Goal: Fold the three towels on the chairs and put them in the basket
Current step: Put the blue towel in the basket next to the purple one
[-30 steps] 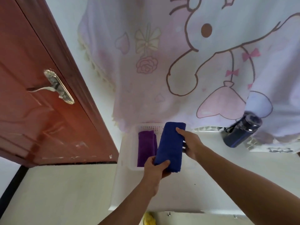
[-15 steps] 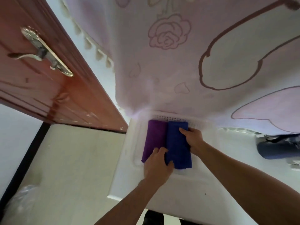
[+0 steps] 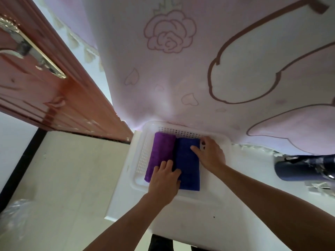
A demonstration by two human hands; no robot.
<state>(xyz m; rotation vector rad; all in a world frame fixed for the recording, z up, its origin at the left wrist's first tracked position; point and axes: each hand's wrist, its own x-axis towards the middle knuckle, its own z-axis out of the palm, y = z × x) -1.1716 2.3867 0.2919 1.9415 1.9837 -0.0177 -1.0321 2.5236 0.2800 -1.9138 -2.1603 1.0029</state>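
A reddish wooden door (image 3: 45, 91) with a metal handle (image 3: 29, 51) filled the far left. To its right, a white perforated basket (image 3: 142, 156) sat on a white table (image 3: 199, 220), against a pink curtain (image 3: 181, 84) printed with a rose. Inside the basket lay two folded towels side by side, touching: the purple towel (image 3: 161, 151) on the left, the blue towel (image 3: 187, 169) on the right. The left hand (image 3: 164, 182) rested flat, fingers relaxed, across their near ends — probably pressing them level and snug. The right hand (image 3: 211, 156) laid its thumb on the blue towel's far end, while its fingertips dipped at the far right corner (pinching or merely tucking, impossible to tell). A dark bottle (image 3: 299, 167) was further right. No third towel showed.
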